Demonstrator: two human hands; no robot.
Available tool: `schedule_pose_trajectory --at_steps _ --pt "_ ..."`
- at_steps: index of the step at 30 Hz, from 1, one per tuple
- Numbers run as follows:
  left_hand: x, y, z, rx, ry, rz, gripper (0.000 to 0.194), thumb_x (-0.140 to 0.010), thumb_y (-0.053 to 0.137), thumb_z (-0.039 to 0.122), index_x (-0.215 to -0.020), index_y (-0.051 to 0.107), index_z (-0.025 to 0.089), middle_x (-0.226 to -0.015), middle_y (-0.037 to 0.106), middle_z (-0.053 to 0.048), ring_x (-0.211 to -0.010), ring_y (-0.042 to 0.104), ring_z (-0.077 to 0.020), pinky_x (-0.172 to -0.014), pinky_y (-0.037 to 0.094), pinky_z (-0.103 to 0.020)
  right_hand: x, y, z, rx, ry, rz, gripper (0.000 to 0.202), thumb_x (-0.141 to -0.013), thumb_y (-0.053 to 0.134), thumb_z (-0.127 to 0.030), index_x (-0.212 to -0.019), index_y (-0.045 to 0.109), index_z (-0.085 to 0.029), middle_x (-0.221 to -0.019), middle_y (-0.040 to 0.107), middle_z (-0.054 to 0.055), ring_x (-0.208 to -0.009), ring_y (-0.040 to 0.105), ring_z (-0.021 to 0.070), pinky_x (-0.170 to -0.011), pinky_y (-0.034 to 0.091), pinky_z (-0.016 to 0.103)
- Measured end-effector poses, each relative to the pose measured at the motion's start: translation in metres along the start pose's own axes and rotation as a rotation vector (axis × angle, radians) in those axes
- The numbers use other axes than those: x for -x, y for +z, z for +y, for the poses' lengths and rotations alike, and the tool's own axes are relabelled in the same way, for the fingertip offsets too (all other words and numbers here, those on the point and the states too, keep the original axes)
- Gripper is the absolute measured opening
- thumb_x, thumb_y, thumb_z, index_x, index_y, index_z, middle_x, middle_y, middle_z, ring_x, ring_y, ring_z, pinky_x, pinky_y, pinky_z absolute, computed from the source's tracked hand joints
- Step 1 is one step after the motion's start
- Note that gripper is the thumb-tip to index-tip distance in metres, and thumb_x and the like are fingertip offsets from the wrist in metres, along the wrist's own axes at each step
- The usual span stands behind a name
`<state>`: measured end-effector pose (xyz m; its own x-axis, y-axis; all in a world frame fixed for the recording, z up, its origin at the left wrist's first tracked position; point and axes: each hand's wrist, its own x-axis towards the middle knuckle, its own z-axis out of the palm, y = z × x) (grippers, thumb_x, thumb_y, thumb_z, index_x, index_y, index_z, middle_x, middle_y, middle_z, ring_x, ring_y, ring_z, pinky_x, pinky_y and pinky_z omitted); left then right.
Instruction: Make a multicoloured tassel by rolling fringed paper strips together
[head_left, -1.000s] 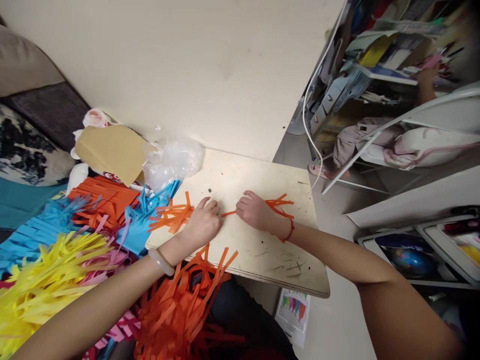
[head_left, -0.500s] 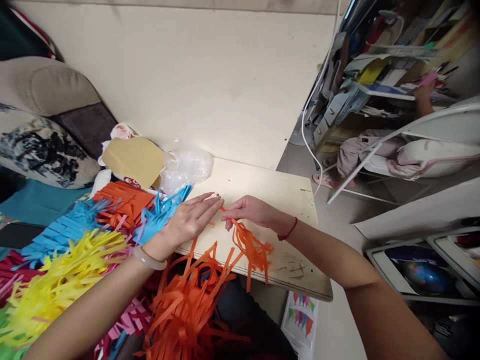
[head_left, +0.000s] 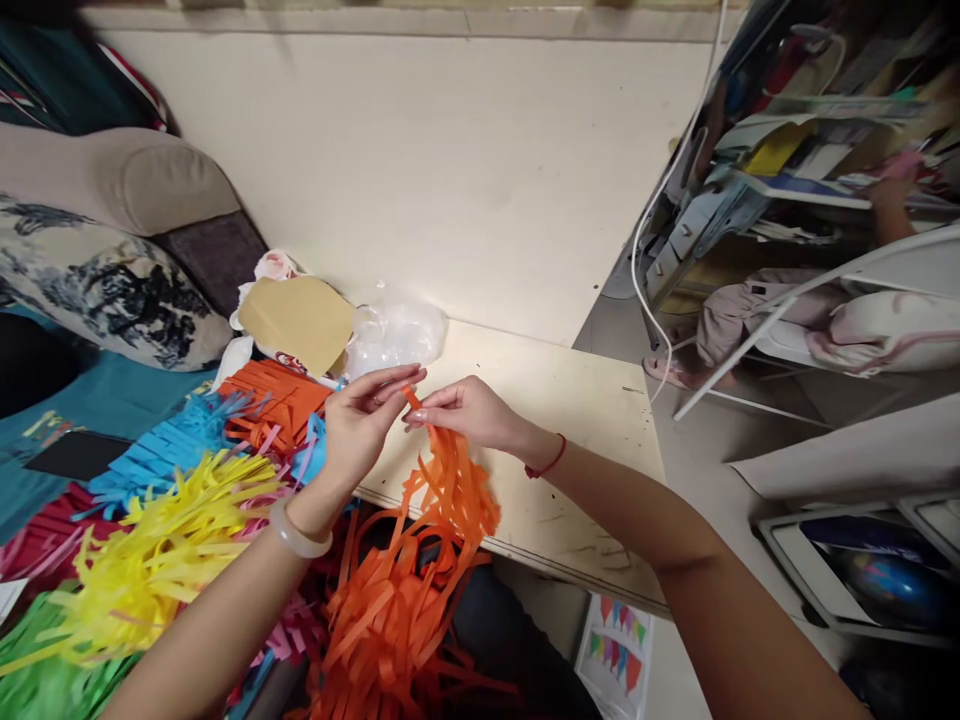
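An orange tissue-paper tassel (head_left: 454, 490) hangs by its narrow twisted top over the pale wooden board. My right hand (head_left: 476, 412) is closed, pinching the tassel just below that top between thumb and fingers. Against the top end, my left hand (head_left: 364, 425) has its thumb and fingers close together around the tip; the exact contact is partly hidden. Below, a heap of orange fringed strips (head_left: 382, 610) lies across my lap, and the tassel's lower strands reach it.
Left of me lie yellow fringe (head_left: 180, 520), blue fringe (head_left: 176, 445), green fringe (head_left: 64, 660) and an orange fringed stack (head_left: 281, 400). Clear plastic wrapping (head_left: 397, 335) and brown paper (head_left: 300, 320) sit behind. At right, another person's hand (head_left: 892, 190) shows by a cluttered desk.
Both hands have shifted slightly left. My left hand has turned from flat over the tip to thumb and fingers around it. The tassel's strands now hang lower and more gathered.
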<state>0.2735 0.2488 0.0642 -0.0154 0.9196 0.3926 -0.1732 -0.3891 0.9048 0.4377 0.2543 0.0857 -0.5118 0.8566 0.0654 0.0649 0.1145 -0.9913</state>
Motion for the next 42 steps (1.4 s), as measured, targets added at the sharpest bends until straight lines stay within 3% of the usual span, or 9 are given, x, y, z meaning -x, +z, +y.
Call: schedule_pose_trajectory --at_steps 5,8,12,14,19,26,34,37,42 --pt "0.005 -0.009 -0.003 0.328 -0.302 -0.063 0.033 -0.072 0.075 0.036 -0.100 0.073 0.018 -0.098 0.074 -0.010 -0.096 0.068 -0.0214 -0.087 0.051 -0.035 -0.011 0.013 0.009 0.125 -0.084 0.065 0.018 -0.079 0.067 -0.028 -0.082 0.077 -0.014 -0.081 0.074 0.005 -0.080 0.067 0.0161 -0.076 0.049 0.027" --pt "0.008 -0.013 -0.008 0.377 -0.254 0.087 0.025 -0.070 0.077 0.036 -0.086 0.073 0.017 -0.079 0.071 -0.004 -0.086 0.066 -0.0177 -0.088 0.049 -0.034 -0.026 0.020 0.015 0.257 -0.182 0.078 0.014 -0.078 0.068 -0.025 -0.082 0.077 -0.015 -0.084 0.074 0.003 -0.083 0.067 0.0165 -0.078 0.047 0.025" --pt "0.005 -0.027 -0.010 0.419 -0.142 0.295 0.023 -0.065 0.080 0.031 -0.072 0.066 0.015 -0.063 0.058 0.003 -0.074 0.060 -0.0118 -0.086 0.047 -0.027 -0.078 0.005 0.016 0.609 -0.138 -0.173 0.024 -0.087 0.060 -0.032 -0.084 0.076 -0.015 -0.080 0.073 0.002 -0.074 0.064 0.0126 -0.069 0.044 0.020" --pt "0.003 -0.034 -0.007 0.440 -0.103 0.358 0.023 -0.065 0.080 0.030 -0.070 0.062 0.015 -0.059 0.051 0.005 -0.066 0.056 -0.0099 -0.080 0.048 -0.025 -0.114 -0.007 0.017 0.887 -0.018 -0.028 0.031 -0.094 0.050 -0.029 -0.087 0.074 -0.012 -0.082 0.072 0.005 -0.074 0.064 0.0126 -0.067 0.043 0.021" --pt "0.006 -0.039 -0.002 0.417 -0.199 0.250 0.020 -0.074 0.072 0.030 -0.073 0.057 0.016 -0.053 0.040 0.007 -0.050 0.043 -0.0080 -0.062 0.047 -0.025 -0.188 -0.018 0.036 1.074 0.075 0.125 0.024 -0.094 0.051 -0.024 -0.103 0.065 -0.006 -0.105 0.066 0.015 -0.096 0.062 0.0206 -0.082 0.048 0.032" --pt "0.009 -0.035 -0.003 0.327 -0.151 0.166 0.020 -0.081 0.065 0.030 -0.071 0.057 0.016 -0.049 0.037 0.007 -0.046 0.040 -0.0075 -0.056 0.044 -0.024 -0.211 -0.012 0.070 1.141 0.104 0.129 0.029 -0.093 0.056 -0.032 -0.113 0.059 -0.012 -0.114 0.062 0.009 -0.102 0.061 0.0202 -0.089 0.051 0.042" --pt "0.014 -0.021 0.001 0.184 -0.166 0.018 0.021 -0.086 0.060 0.035 -0.076 0.061 0.017 -0.048 0.043 0.005 -0.043 0.038 -0.0070 -0.048 0.033 -0.021 -0.183 -0.031 0.049 0.936 -0.090 0.314 0.024 -0.095 0.043 -0.022 -0.101 0.064 -0.012 -0.099 0.070 0.010 -0.091 0.065 0.0140 -0.082 0.046 0.023" --pt "0.014 -0.018 0.001 0.073 -0.158 -0.052 0.022 -0.088 0.058 0.040 -0.084 0.061 0.018 -0.051 0.037 0.007 -0.045 0.033 -0.0072 -0.047 0.029 -0.021 -0.130 -0.030 0.035 0.456 -0.245 0.395 0.023 -0.089 0.055 -0.034 -0.097 0.062 -0.013 -0.084 0.071 0.005 -0.073 0.065 0.0106 -0.068 0.049 0.021" --pt "0.020 -0.006 0.006 -0.229 -0.034 -0.099 0.023 -0.092 0.050 0.042 -0.085 0.055 0.020 -0.064 0.047 0.003 -0.057 0.043 -0.0113 -0.057 0.035 -0.024 -0.022 -0.012 0.014 -0.104 -0.169 0.180 0.028 -0.069 0.077 -0.035 -0.085 0.068 -0.014 -0.075 0.071 0.003 -0.067 0.065 0.0119 -0.065 0.053 0.025"
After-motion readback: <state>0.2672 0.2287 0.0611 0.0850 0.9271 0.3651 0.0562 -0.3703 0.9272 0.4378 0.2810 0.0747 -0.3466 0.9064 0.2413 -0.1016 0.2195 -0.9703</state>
